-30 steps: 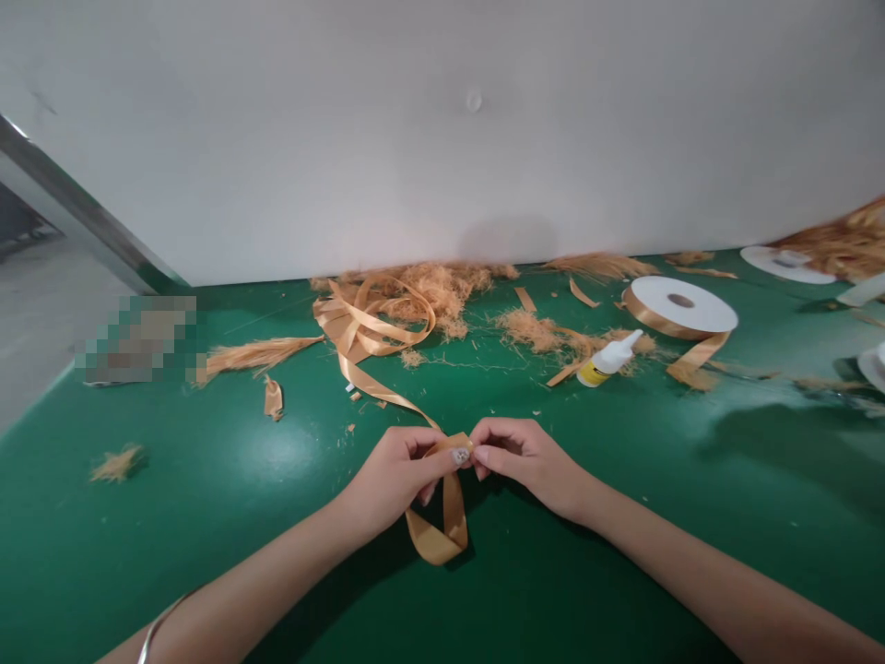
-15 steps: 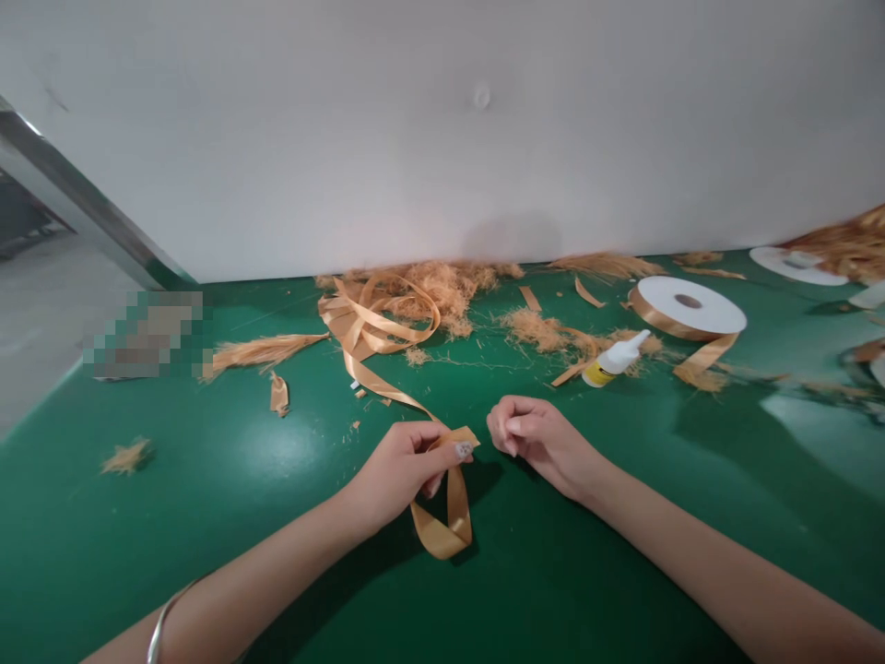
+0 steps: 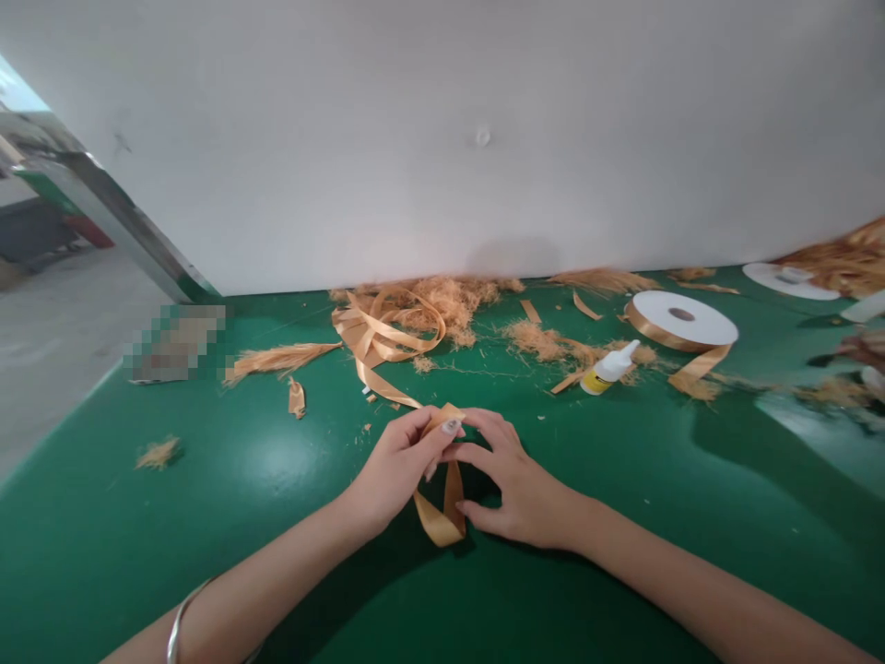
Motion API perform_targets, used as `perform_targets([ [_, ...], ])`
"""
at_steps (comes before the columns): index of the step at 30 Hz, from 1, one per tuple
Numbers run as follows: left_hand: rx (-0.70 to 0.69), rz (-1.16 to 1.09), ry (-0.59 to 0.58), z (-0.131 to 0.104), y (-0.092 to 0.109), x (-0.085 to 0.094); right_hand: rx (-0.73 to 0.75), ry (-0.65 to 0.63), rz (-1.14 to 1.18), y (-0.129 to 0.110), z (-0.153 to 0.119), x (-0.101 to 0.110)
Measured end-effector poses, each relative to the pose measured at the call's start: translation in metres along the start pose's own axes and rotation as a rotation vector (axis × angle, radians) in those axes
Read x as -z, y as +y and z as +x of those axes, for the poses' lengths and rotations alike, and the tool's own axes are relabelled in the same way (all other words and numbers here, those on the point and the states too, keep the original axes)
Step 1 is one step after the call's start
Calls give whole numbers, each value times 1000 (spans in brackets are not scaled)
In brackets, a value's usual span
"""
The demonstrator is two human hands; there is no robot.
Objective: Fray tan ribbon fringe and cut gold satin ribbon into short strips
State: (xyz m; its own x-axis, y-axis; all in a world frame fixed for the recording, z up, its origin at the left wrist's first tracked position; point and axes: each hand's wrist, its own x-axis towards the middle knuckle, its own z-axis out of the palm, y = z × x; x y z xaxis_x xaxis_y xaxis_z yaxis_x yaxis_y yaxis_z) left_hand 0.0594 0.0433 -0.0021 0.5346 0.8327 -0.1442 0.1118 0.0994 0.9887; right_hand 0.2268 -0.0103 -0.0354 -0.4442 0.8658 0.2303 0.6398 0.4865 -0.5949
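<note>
As I log this remotely with the nozzle bottle (image 3: 608, 371) as landmark, the tan ribbon (image 3: 439, 526) in hand lies left of it and nearer the wearer. Left hand (image 3: 397, 459): pinching the ribbon between thumb and fingers, a loop hanging below. Right hand (image 3: 529, 489): unclenched, thumb and fingers parted around the loop's right side; whether the fingertips touch ribbon I cannot tell. Ribbon spool (image 3: 712, 321): right of the bottle, slightly farther back. Fibre heap (image 3: 453, 304): left of the bottle, farther back.
</note>
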Motion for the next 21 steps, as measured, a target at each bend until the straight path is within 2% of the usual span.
perform_targets([
  [5,-59,90,-10,0,5,11,45,-59,-66,-3,7,1],
  [8,-39,156,-93,-2,12,18,77,-124,1,-6,8,5],
  [10,-16,168,-161,0,17,27,61,-122,87,-7,7,8],
  [12,-6,156,-138,11,22,43,26,-89,133,-5,6,9],
  [13,-10,170,-81,21,23,54,9,-72,137,-4,6,10],
  [14,-31,227,31,34,24,67,-2,-60,136,-3,6,10],
  [16,-51,463,352,66,26,93,-4,-46,132,-1,6,8],
  [18,42,760,607,99,26,117,13,-28,128,0,5,6],
  [21,86,838,663,140,27,139,40,15,122,1,4,3],
])
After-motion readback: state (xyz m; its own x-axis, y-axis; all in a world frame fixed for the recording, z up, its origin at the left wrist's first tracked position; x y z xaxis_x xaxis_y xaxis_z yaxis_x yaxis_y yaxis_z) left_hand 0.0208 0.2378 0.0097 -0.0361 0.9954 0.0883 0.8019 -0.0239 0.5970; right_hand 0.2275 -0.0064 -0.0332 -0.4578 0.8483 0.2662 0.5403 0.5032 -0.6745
